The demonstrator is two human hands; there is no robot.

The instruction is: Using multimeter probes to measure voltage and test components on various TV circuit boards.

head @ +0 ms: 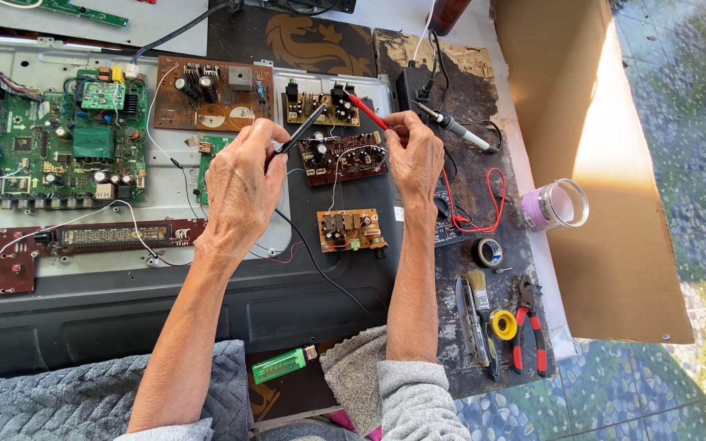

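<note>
Both forearms come up from 6 o'clock, grey sleeves pushed back, backs of the hands facing the camera. Left hand (243, 184) curled closed around a black probe (302, 129), pinched pen-style, tip angled toward 1 o'clock over the small brown circuit board (320, 109). Right hand (414, 155) also closed, fingers pinching a red probe (367, 110) whose tip points to 10 o'clock at the same board. The two probe tips sit near each other, just above the dark red circuit board (345, 157); contact with the parts can't be told. Wrists roughly level, left one bent slightly inward. At 9 o'clock of the left hand a green mainboard (67, 139). At 3 o'clock of the right hand a soldering iron (455, 126) lies on the counter (467, 73). Pliers (529, 322) with red handles at 5 o'clock.
</note>
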